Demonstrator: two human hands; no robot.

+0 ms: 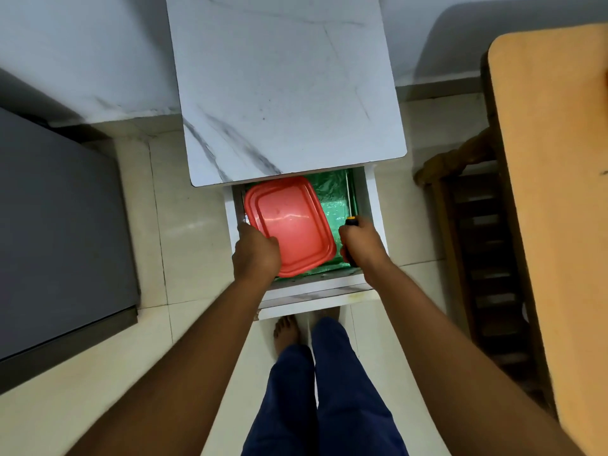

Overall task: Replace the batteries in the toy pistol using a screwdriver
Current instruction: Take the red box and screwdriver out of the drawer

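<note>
Toy pistol not in view, possibly inside the red lidded container (289, 225) lying in the open drawer (368, 205); the screwdriver (351, 222), orange-and-black butt showing, is gripped in the right hand (360, 243), while the left hand (256, 253) curls over the container's near-left edge. Risk: a one-handed lift could tip the container or catch its far rim under the overhanging marble-patterned tabletop (283, 93), and the tool may snag the drawer's right wall. Room is tight sideways; upward and toward the person is free.
</note>
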